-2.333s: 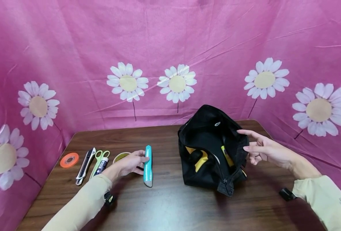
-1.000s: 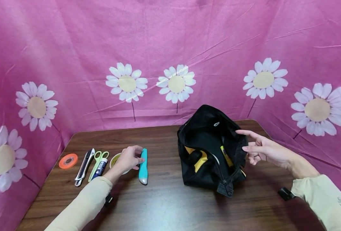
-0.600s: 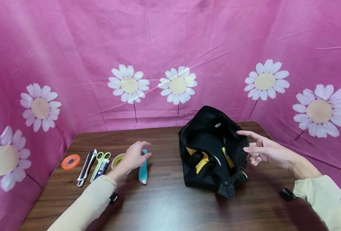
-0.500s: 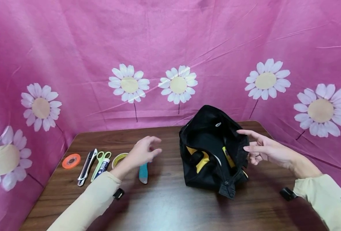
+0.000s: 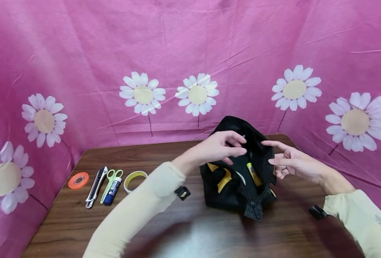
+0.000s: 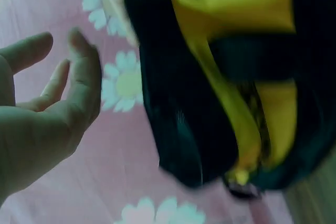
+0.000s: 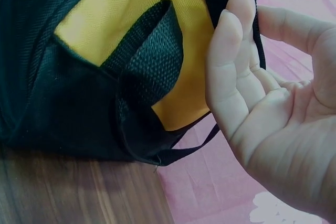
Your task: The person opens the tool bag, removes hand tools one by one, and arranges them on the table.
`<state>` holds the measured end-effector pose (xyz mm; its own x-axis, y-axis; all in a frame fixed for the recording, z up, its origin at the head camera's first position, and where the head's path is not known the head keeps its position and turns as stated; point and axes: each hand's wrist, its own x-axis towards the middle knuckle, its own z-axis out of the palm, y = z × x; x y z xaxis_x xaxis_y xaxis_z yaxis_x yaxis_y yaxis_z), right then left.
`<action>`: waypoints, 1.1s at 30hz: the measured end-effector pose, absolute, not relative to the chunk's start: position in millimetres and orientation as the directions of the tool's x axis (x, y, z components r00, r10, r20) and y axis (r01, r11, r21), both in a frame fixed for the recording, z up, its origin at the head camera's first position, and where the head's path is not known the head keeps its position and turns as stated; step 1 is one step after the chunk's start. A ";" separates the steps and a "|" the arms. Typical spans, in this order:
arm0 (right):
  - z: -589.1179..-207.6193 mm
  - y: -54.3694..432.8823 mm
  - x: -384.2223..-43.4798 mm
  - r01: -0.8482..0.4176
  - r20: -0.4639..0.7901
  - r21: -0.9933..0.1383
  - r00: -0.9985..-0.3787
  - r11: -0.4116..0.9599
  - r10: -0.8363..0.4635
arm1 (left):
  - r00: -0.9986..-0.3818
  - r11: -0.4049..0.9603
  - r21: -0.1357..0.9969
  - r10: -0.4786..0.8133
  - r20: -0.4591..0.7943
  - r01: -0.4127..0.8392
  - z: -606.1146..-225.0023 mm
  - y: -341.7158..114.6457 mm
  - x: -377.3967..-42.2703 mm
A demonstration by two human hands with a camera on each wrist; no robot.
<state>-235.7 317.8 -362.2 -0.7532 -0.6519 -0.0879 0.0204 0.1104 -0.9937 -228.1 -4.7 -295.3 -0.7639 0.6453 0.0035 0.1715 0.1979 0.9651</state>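
My left hand [image 5: 221, 147] is held over the mouth of a black bag [image 5: 217, 199], fingers loosely bent and nothing between them; the left wrist view shows this hand [image 6: 47, 108] empty beside the bag [image 6: 163, 114]. My right hand [image 5: 298, 165] pinches the bag's right rim, with the zip edge between thumb and fingers [image 7: 224, 61] in the right wrist view. Inside the bag lie a yellow stick-shaped item [image 5: 254, 174] and something white and curved [image 5: 241, 178]. The teal utility knife is hidden behind my left sleeve [image 5: 139, 211].
On the left of the wooden table [image 5: 64, 222] lie an orange ring-shaped roll [image 5: 78, 180], a snap-off knife [image 5: 96, 188], green scissors [image 5: 108, 184], a blue glue stick [image 5: 112, 191] and a roll of yellow tape [image 5: 129, 180]. A pink flowered cloth [image 5: 190, 46] hangs behind.
My left hand put the teal utility knife down beside the tape roll, let go, and moved right to the bag's mouth. My right hand stays at the rim.
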 end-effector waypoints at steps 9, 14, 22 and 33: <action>-364.1 318.1 -233.9 0.027 -0.094 -0.993 -0.757 0.112 -0.646 | -0.605 0.199 0.968 0.756 -0.251 -0.152 -323.9 41.0 -232.8; -365.5 319.1 -234.2 0.027 -0.094 -0.993 -0.761 0.113 -0.641 | -0.615 0.179 0.957 0.736 -0.283 -0.226 -329.4 34.7 -230.5; -364.6 320.6 -234.4 0.027 -0.089 -0.994 -0.757 0.105 -0.648 | -0.647 0.180 0.941 0.688 -0.329 -0.288 -336.0 24.7 -226.4; -369.5 322.1 -231.0 0.042 -0.081 -0.996 -0.757 0.075 -0.649 | -0.791 0.190 0.953 0.531 -0.303 -0.237 -369.4 32.7 -240.1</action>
